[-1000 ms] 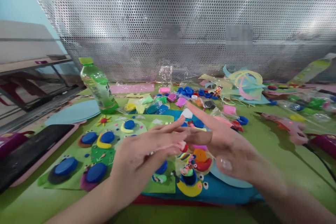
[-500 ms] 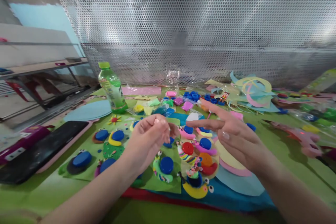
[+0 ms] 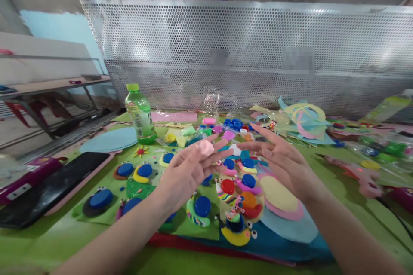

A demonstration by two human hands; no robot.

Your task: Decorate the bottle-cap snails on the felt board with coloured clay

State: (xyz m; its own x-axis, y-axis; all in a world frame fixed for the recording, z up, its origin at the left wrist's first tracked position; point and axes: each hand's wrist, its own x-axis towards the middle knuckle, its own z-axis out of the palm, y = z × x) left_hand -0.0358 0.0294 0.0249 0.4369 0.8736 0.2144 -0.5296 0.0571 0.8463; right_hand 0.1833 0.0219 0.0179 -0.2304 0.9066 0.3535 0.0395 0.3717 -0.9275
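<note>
My left hand holds a small pale pink lump of modelling clay between its thumb and fingers, with the other fingers stretched out. To its right, my right hand is open, fingers spread and apart from the clay. Below both hands lie clay snails with bottle-cap shells: one with a red cap, one with an orange cap, and several with blue caps, such as a green-bodied snail. A yellow snail with googly eyes sits nearest me.
A green bottle stands at the back left. A black phone lies at the left and a pink glue gun at the right. Stacked paper rounds lie beneath my right hand. Blue caps and paper scraps are farther back.
The fingers of my left hand have opened out, so the pink clay now shows. My right hand has stayed close by, fingers still spread. The head view has tilted up slightly.
</note>
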